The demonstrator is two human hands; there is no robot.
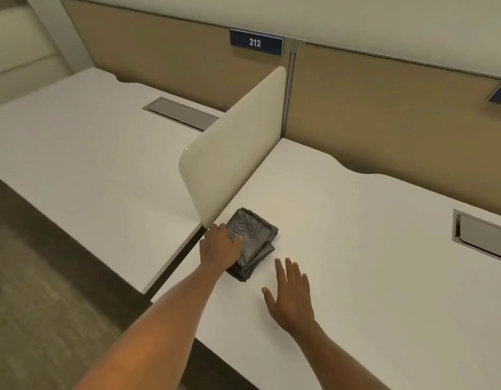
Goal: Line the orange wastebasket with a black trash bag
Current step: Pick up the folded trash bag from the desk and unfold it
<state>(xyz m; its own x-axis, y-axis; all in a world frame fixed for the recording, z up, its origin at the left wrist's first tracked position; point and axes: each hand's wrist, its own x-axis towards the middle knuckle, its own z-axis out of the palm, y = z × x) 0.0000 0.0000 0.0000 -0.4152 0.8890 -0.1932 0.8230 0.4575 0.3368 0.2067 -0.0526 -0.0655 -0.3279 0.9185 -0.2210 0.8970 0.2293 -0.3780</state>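
Observation:
A stack of folded black trash bags [253, 237] lies on the white desk [356, 277], close to its left edge and by the foot of the divider. My left hand [219, 247] rests on the left side of the stack, thumb and fingers curled onto the top bag. My right hand [290, 294] hovers flat over the desk just right of and nearer than the stack, fingers spread, holding nothing. No orange wastebasket is in view.
A cream divider panel [235, 153] stands between this desk and a second white desk [83, 153] on the left. Tan partition walls [384, 114] with a "212" sign [256, 42] close the back. Grey cable hatches [481, 235] sit in both desks. Carpet lies lower left.

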